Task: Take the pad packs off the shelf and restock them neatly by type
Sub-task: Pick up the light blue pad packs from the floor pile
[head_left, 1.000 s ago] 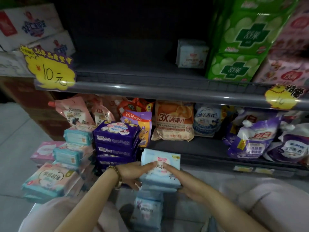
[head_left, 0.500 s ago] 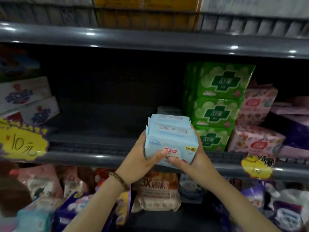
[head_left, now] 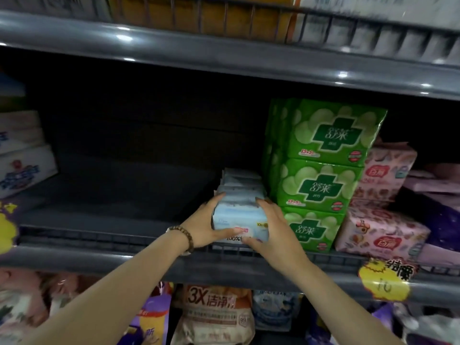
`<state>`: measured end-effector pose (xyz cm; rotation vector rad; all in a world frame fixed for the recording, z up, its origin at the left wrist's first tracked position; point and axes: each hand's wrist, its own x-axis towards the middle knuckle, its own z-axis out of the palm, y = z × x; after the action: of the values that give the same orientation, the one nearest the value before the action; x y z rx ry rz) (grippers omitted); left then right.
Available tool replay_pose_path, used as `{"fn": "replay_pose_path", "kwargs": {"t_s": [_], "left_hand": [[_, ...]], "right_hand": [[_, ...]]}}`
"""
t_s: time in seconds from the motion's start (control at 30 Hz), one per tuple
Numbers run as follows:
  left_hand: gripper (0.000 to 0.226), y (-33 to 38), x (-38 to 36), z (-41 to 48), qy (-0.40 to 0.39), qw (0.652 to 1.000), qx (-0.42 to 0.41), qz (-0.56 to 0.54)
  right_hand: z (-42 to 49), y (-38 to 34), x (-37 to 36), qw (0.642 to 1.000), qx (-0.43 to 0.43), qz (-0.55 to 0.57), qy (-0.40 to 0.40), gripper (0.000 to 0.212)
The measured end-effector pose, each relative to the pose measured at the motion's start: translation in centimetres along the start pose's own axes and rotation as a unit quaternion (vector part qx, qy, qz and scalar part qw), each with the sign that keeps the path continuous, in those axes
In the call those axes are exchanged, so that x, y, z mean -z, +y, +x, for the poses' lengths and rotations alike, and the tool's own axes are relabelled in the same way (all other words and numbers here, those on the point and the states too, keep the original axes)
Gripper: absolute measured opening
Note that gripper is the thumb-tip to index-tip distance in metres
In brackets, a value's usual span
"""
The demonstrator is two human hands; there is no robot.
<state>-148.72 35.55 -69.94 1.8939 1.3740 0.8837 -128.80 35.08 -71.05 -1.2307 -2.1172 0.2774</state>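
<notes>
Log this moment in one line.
phase: restock | left hand, right hand: gripping blue pad packs | where: shelf, beside green packs

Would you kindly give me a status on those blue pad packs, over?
Left hand and right hand grip blue pad packs, one each side. Packs at shelf front, beside green packs. Nothing blocking.

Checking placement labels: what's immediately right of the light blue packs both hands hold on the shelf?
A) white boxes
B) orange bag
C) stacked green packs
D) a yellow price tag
C: the light blue packs, gripped by the left hand and right hand, sit beside the stack of green packs.
</notes>
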Motion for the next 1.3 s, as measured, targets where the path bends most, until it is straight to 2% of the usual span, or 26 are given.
{"fn": "replay_pose_path", "kwargs": {"t_s": [0.07, 0.13, 0.33, 0.43, 0.53, 0.67, 0.77, 0.83, 0.9, 0.97, 1.03, 1.1, 1.17, 1.23, 1.3], "left_hand": [[0.100, -0.4, -0.1, 0.1, 0.001, 0.999, -0.006, 0.053], [0.096, -0.5, -0.5, 0.2, 0.012, 0.998, 0.001, 0.067], [0.091, 0.3, -2.0, 0.9, 0.049, 0.997, 0.014, 0.063], [0.093, 1.0, -1.9, 0.1, 0.053, 0.997, 0.018, 0.061], [0.094, 1.7, -1.8, -2.4, 0.103, 0.992, 0.011, 0.068], [0.066, 0.4, -2.2, -9.6, 0.188, 0.970, -0.059, 0.143], [0.047, -2.7, -3.7, -16.3, 0.190, 0.962, -0.079, 0.181], [0.042, -5.9, -5.3, -20.5, 0.174, 0.973, -0.027, 0.150], [0.037, -9.8, -7.4, -24.4, 0.148, 0.982, 0.067, 0.098], [0.041, -13.1, -9.5, -27.3, 0.102, 0.980, 0.154, 0.070], [0.047, -15.3, -11.3, -28.3, 0.021, 0.967, 0.250, 0.047], [0.058, -16.7, -12.6, -28.0, -0.032, 0.935, 0.354, -0.016], [0.063, -18.5, -13.5, -27.5, -0.049, 0.913, 0.402, -0.046], [0.064, -20.1, -14.1, -26.9, -0.049, 0.892, 0.445, -0.066], [0.064, -21.2, -14.7, -26.5, -0.052, 0.865, 0.490, -0.090]], "right_hand": [[-0.9, 0.4, -0.5, 0.987, 0.091, -0.121, 0.052, 0.063], [-1.6, 1.2, -1.0, 0.965, 0.145, -0.210, 0.054, 0.055], [-1.8, 2.7, -1.0, 0.953, 0.122, -0.274, 0.027, 0.058], [-2.0, 2.4, -0.9, 0.957, 0.115, -0.266, 0.012, 0.059], [-3.7, 1.1, -0.9, 0.966, 0.111, -0.233, 0.031, 0.059], [-8.5, -1.5, -2.7, 0.977, 0.158, -0.137, 0.051, 0.053], [-12.7, -2.4, -6.3, 0.984, 0.164, -0.062, -0.016, 0.050], [-15.6, -2.9, -8.9, 0.991, 0.104, 0.003, -0.083, 0.050], [-18.4, -2.6, -11.8, 0.985, 0.010, 0.039, -0.170, 0.053], [-20.6, -1.6, -15.0, 0.962, -0.096, 0.060, -0.251, 0.061], [-21.8, -0.9, -17.9, 0.919, -0.221, 0.101, -0.309, 0.070], [-22.6, -0.3, -20.2, 0.866, -0.350, 0.157, -0.322, 0.076], [-23.5, 0.5, -22.2, 0.819, -0.440, 0.208, -0.304, 0.078], [-23.9, 1.4, -23.8, 0.784, -0.488, 0.233, -0.305, 0.078], [-24.3, 2.0, -25.1, 0.756, -0.512, 0.264, -0.311, 0.061]]}}
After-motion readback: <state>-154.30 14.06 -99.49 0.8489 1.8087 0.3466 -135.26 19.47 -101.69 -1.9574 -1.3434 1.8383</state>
